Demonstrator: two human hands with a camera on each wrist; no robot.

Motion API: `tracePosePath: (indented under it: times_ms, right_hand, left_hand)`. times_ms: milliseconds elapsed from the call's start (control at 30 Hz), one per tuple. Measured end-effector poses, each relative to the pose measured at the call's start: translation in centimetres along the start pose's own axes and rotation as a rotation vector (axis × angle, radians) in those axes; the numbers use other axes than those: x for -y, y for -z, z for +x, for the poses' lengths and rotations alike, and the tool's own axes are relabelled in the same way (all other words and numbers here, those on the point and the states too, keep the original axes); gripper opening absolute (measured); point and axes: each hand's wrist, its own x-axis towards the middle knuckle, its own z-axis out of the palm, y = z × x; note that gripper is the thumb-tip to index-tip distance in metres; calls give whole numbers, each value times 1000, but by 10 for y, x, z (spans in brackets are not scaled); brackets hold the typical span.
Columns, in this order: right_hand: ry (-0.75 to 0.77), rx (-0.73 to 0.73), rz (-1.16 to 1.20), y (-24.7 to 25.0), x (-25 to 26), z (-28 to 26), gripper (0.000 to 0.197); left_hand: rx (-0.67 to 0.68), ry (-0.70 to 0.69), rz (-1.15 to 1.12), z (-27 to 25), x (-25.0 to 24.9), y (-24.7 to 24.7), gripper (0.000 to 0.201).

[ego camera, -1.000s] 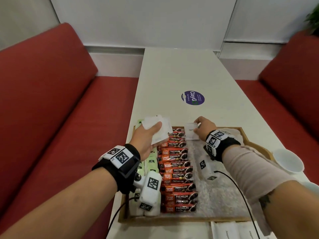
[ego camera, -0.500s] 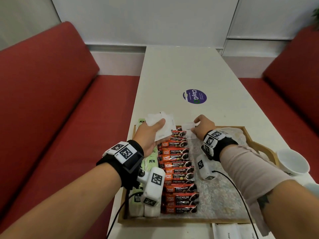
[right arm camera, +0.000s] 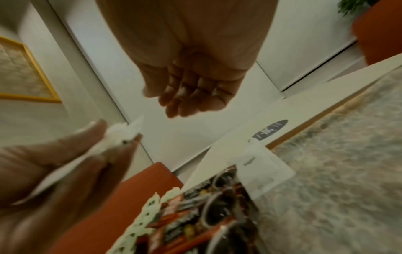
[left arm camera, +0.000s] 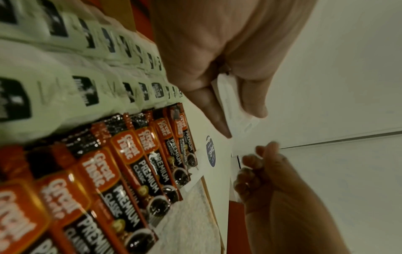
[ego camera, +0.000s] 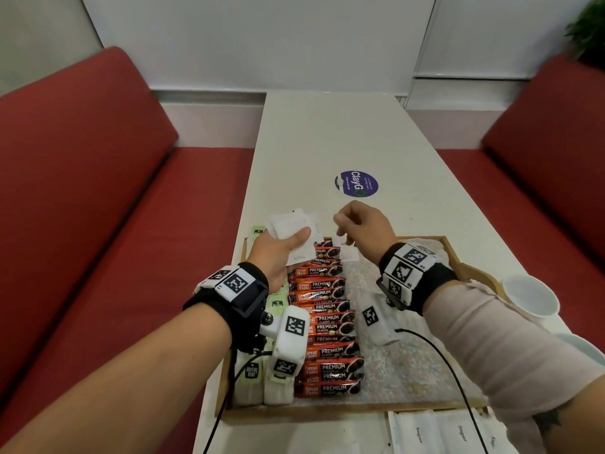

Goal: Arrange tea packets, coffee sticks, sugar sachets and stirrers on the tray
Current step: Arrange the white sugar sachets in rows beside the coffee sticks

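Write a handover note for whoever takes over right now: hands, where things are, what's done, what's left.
Left hand grips a stack of white sugar sachets above the tray's far left corner. Right hand is empty, fingers loosely curled, above one sachet lying at the tray's far end.
Done: tea packets and coffee sticks in rows.
Left: lay out the held sachets and those off the near edge; no stirrers visible.

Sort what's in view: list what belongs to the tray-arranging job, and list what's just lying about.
Job: wooden tray; coffee sticks; green tea packets; sugar sachets in the left hand; one sachet laid on the tray; spare sugar sachets.

Lying about: white cup; purple sticker; red benches.
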Motion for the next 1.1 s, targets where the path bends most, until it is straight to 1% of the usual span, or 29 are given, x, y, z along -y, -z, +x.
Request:
tracePosePath:
  times_ms: [67, 167, 233, 333, 467, 533, 600, 733, 900, 1000, 1100]
  right_hand:
    - [30, 41, 53, -1, 9, -9, 24]
    - [-3, 145, 18, -7, 12, -20, 38]
    - [-22, 129, -13, -11, 11, -25, 41]
    - [-72, 79, -14, -12, 9, -25, 37]
    - [-124, 78, 83, -6, 5, -25, 30]
    - [-127, 88, 145, -1, 5, -26, 26]
    - [-125, 104, 186, 3, 5, -27, 23]
    - [-146, 137, 191, 9, 1, -25, 23]
    - [-211, 92, 238, 13, -10, -23, 20]
    - [-248, 87, 273, 10, -15, -23, 22]
    - [-288, 62, 324, 7, -17, -19, 20]
  left_hand:
    - [0, 1, -19, -2, 0, -5, 31]
    - [29, 14, -47, -9, 0, -12, 32]
    - [63, 17, -59, -11, 2, -15, 35]
    - [100, 27, -120, -13, 4, -19, 37]
    - [133, 90, -207, -13, 0, -21, 36]
    - [122, 115, -250, -12, 0, -22, 37]
    - [96, 115, -243, -10, 1, -23, 39]
    - [28, 92, -235, -6, 2, -25, 36]
    - [2, 59, -237, 2, 6, -24, 37]
    - [58, 53, -204, 4, 8, -25, 37]
    - [113, 47, -176, 4, 10, -28, 31]
